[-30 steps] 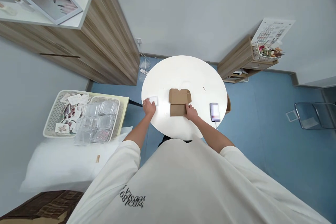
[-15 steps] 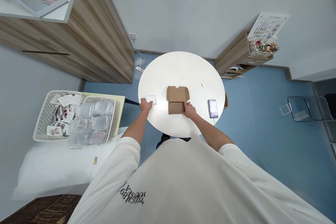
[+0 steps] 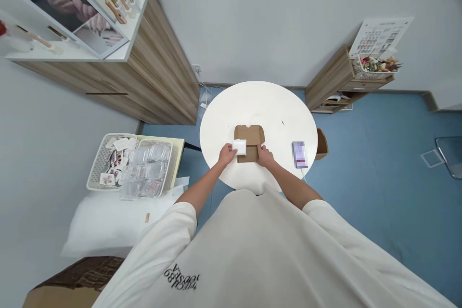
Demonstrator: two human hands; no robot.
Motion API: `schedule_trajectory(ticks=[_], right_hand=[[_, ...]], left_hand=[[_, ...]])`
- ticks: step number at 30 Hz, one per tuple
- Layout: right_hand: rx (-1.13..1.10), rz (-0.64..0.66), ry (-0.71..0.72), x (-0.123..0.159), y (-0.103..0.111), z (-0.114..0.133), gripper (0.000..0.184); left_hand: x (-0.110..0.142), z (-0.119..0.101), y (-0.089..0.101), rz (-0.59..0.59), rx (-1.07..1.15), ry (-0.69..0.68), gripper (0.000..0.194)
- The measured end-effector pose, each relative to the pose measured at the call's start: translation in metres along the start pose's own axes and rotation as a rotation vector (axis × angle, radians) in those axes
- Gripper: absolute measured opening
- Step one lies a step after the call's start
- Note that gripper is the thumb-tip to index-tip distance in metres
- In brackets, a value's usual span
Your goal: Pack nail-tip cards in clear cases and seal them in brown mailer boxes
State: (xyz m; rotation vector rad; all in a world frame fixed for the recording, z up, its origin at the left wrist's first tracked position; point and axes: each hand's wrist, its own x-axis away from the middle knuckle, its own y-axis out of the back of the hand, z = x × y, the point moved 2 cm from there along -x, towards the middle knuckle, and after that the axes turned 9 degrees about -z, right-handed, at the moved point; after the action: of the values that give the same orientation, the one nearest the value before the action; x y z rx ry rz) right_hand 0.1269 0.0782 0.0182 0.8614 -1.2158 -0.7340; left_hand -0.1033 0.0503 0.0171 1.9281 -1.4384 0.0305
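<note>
A small brown cardboard box (image 3: 250,133) stands with its lid folded back on the round white table (image 3: 224,110). My left hand (image 3: 227,153) is closed on a flat white square packet (image 3: 239,146), held over the left part of the box and hiding some of it. Whether the packet touches the box I cannot tell. At the box's right side, my right hand (image 3: 264,155) grips the edge of the cardboard, its thumb near the inside.
A phone (image 3: 299,154) with a cable lies at the table's right. Left of the table are white baskets (image 3: 94,173) with cards and clear plastic cases. A brown bin (image 3: 322,144) stands on the floor at right, near a wooden cabinet (image 3: 330,79).
My left hand has lifted the white packet from the table's left side and carried it right, over the box. My right hand stays at the box's right edge. The view has shifted left.
</note>
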Motion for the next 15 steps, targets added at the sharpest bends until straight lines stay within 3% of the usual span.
schedule_trajectory(ticks=[8, 15], right_hand=[[-0.051, -0.026, -0.003, 0.001, -0.004, -0.004, 0.088], [-0.055, -0.003, -0.016, 0.000, -0.006, -0.005, 0.091]], left_hand=[[0.013, -0.019, -0.062, 0.120, -0.361, 0.023, 0.026], [0.015, -0.023, -0.083, 0.165, -0.484, 0.034, 0.038]])
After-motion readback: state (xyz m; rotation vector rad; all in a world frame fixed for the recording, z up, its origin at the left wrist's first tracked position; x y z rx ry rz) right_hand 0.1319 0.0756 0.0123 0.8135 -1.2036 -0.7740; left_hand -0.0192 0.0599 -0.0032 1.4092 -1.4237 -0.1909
